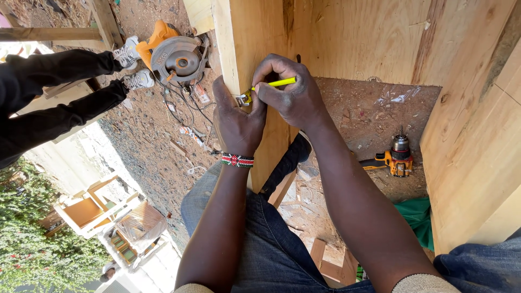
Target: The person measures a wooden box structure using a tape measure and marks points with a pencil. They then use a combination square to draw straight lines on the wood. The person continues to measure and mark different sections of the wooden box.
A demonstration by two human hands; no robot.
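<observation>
1. Head view looks straight down: your right hand (293, 95) is pinched shut on a yellow pencil (277, 83), its long axis lying across the upright board (239, 49), tip pointing left at the board's near edge
2. Your left hand (234, 116) sits just below and left of that tip, fingers closed on the tape measure (244, 99) and pressing its end against the same edge
3. So the right hand's nearer the mark; the circular saw (176, 57) and drill (399, 157) lie well apart on the ground
</observation>
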